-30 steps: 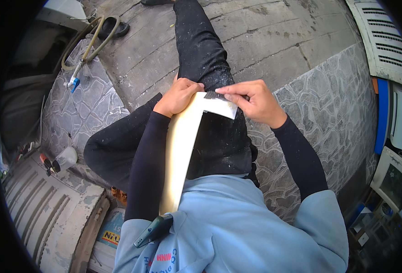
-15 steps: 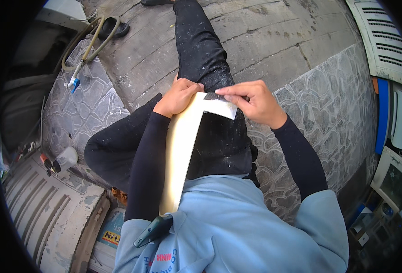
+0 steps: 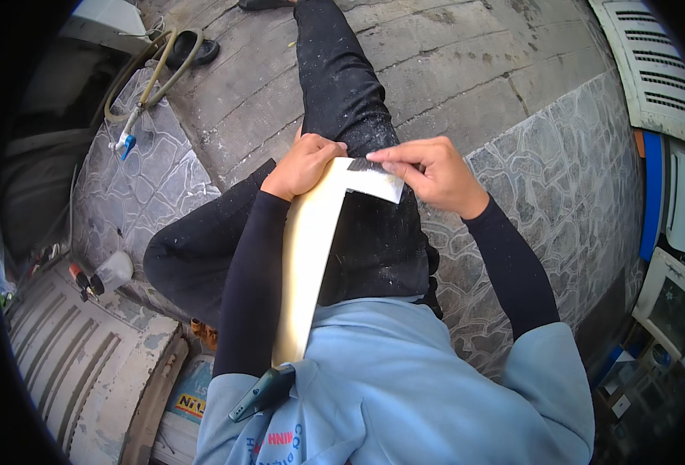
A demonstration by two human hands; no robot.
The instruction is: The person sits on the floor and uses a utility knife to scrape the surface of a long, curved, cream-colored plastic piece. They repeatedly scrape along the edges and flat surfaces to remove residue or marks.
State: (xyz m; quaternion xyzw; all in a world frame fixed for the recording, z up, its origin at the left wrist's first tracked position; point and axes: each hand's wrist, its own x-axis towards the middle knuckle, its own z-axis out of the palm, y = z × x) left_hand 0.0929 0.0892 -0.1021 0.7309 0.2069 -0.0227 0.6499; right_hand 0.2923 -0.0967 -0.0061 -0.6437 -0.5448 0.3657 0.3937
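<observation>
A long, glossy cream-white panel [image 3: 308, 248] lies along my lap, from my belly up to my thigh. My left hand [image 3: 305, 166] is wrapped over its far end, fingers curled round the edge. Beside that end, a shiny whitish flat piece [image 3: 381, 187] juts out to the right; whether it is part of the panel I cannot tell. Over its upper side lies a small dark grey, finely striped piece [image 3: 364, 165]. My right hand [image 3: 439, 177] pinches the right end of this dark piece between thumb and fingers, its fingertips close against the whitish piece.
A phone [image 3: 263, 394] sits at my shirt front. On the left are a worn slatted cover [image 3: 87, 349], an orange-handled tool [image 3: 83, 279], a clear plastic cup [image 3: 115, 271] and a hose with a blue valve [image 3: 129, 145]. Slatted casings [image 3: 660, 70] stand at the right.
</observation>
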